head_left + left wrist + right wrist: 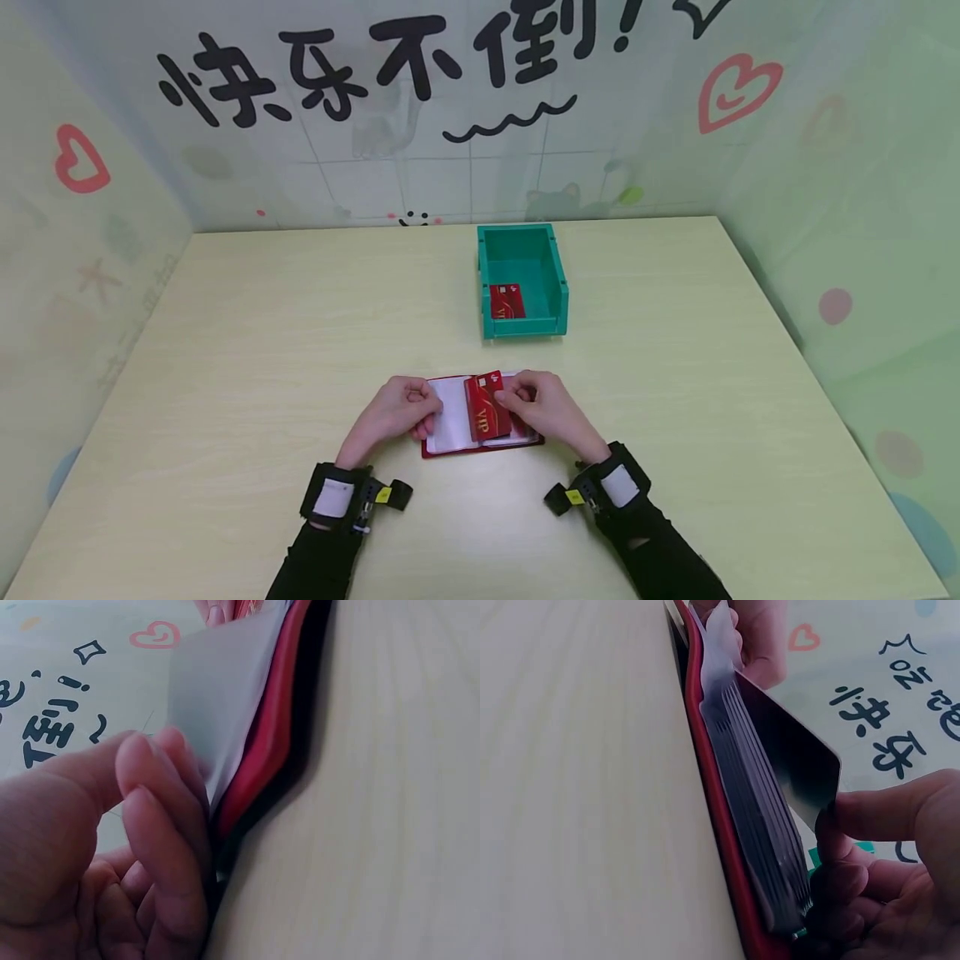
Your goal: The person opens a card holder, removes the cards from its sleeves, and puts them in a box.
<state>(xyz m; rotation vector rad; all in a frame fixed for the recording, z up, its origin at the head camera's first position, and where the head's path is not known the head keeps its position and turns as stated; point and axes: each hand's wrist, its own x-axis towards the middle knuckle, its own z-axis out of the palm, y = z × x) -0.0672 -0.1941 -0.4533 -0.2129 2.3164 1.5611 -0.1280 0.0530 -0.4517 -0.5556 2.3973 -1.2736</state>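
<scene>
A card holder with a red cover [480, 450] lies spread on the table, its clear plastic sleeves facing up. My left hand [401, 408] pinches the left edge of a clear sleeve [217, 690], which bends up off the cover. Between thumb and fingers, my right hand [543, 404] grips the right edge of a red VIP card [486, 412]. The card slants over the sleeves, its far side at the sleeve's opening in the right wrist view. Under it, a stack of sleeves [757, 802] fans along the red cover.
Beyond the holder stands a teal bin [525, 327] with a red VIP card [507, 302] inside, near its front wall. The pale wooden table [262, 350] is bounded by printed panels at the back and both sides.
</scene>
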